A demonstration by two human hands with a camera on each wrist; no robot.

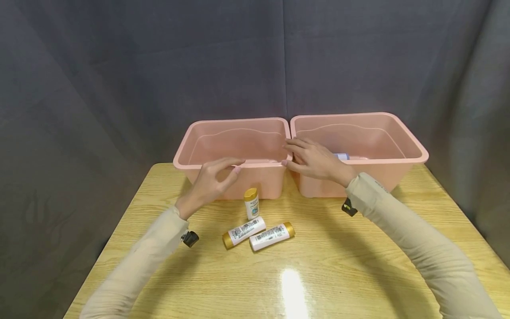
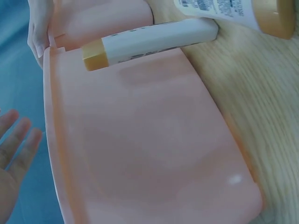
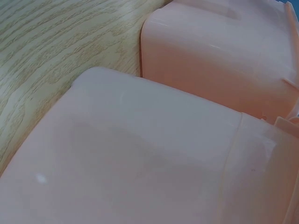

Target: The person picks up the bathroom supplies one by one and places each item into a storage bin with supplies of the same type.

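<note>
Hovering over the front rim of the left bin (image 1: 235, 146), our left hand (image 1: 211, 181) hangs with fingers loosely spread, grasping nothing. Our right hand (image 1: 314, 159) rests at the seam where the left bin meets the right bin (image 1: 358, 141), fingers fairly straight along the 2 touching rims; we see nothing pinched in it. Both bins sit side by side along the far edge of the tabletop (image 1: 338, 266).

Just in front of the left bin we have 3 white bottles with gold caps: 1 standing bottle (image 1: 251, 204) upright, and 2 lying bottles (image 1: 259, 233) on their sides, close together, toward the middle of the tabletop. Inside the right bin, a further white object (image 1: 341, 156) peeks out beyond our right hand; what it is we cannot tell.

Risk, as we judge it: the left wrist hangs right above the standing bottle, so a careless drop of the arm could topple it, and the lying pair are round enough to roll toward the near edge if nudged. Leaning on the seam could also push the bins apart.

Labels: dark print and a barcode-like strip show on the lying bottles, a small blue mark on the standing one, but no word or brand is legible in any view.
</note>
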